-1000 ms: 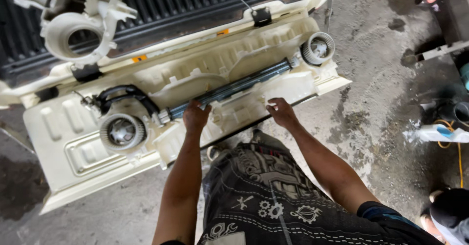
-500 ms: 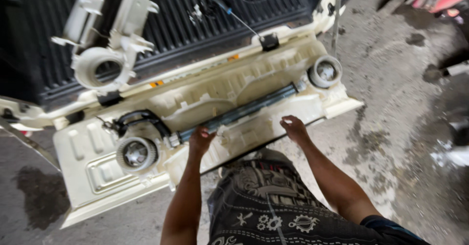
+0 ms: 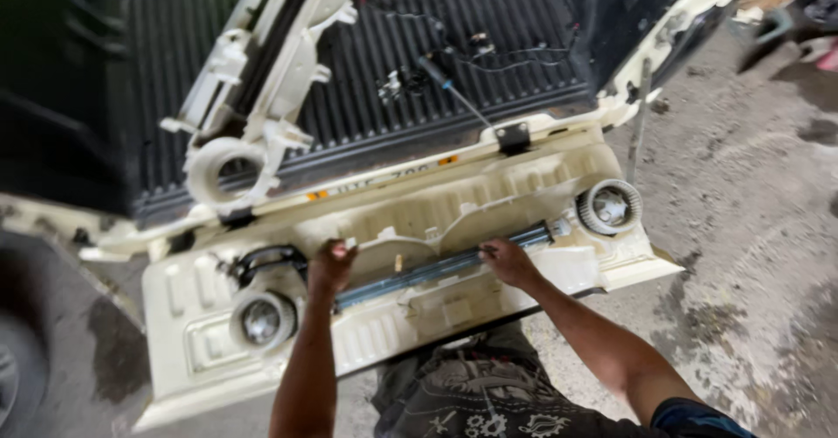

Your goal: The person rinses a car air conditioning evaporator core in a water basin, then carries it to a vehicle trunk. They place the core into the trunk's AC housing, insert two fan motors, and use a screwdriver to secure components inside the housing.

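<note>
A long cream plastic blower housing (image 3: 454, 202) lies across the lowered cream tailgate (image 3: 188, 342) of a pickup. A dark bar (image 3: 410, 275) runs along its middle between a blower wheel on the left (image 3: 262, 320) and one on the right (image 3: 609, 207). My left hand (image 3: 330, 265) is curled on the housing at the bar's left end, beside a black hose loop (image 3: 266, 259). My right hand (image 3: 508, 262) grips the bar near its right end. My patterned trousers fill the bottom middle.
A second cream housing half (image 3: 262, 80) with a round scroll lies in the black ribbed truck bed (image 3: 515, 28), next to loose wires and small parts (image 3: 436, 71). A tyre (image 3: 13, 377) is at the lower left. Stained concrete ground (image 3: 751, 255) lies to the right.
Both hands have moved up from the housing's near edge onto its middle. The view has tilted and shifted, showing more of the truck bed.
</note>
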